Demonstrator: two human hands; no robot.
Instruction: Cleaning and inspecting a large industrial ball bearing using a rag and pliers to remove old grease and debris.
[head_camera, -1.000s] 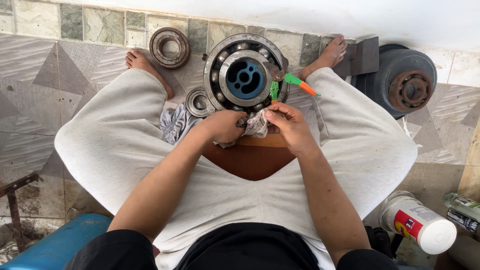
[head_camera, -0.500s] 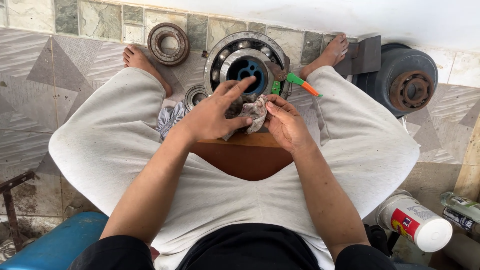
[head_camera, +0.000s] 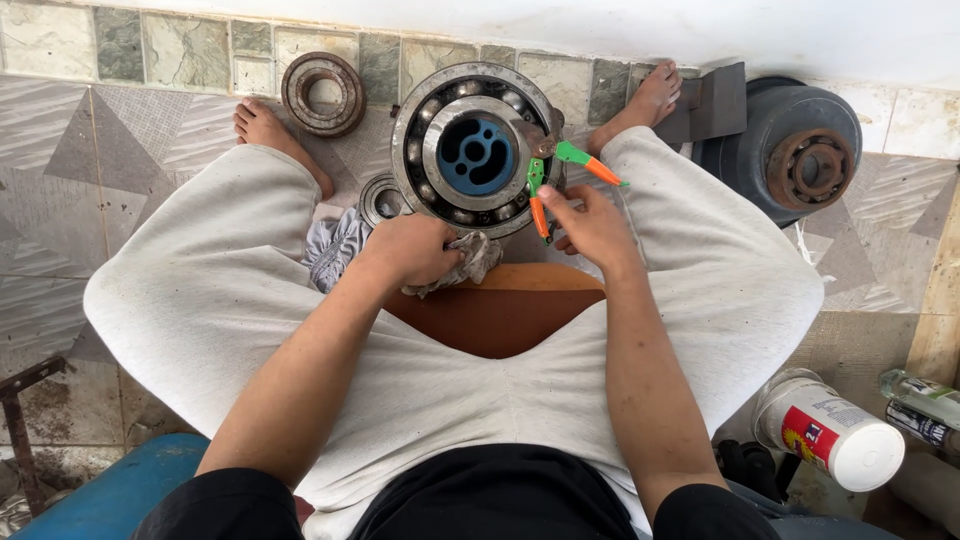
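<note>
- Big ball bearing (head_camera: 475, 150) with a blue core sat upper centre of the frame, flat on the tiled floor (head_camera: 120, 140).
- Left hand (head_camera: 415, 250) balled up round a grey rag (head_camera: 465, 262), right below the bearing's rim.
- Right hand (head_camera: 592, 222) pinched one orange-and-green handle of the pliers (head_camera: 552, 172), lying against the bearing's right edge.
- Smaller rusty bearing (head_camera: 322, 92) parked upper left, well apart.
</note>
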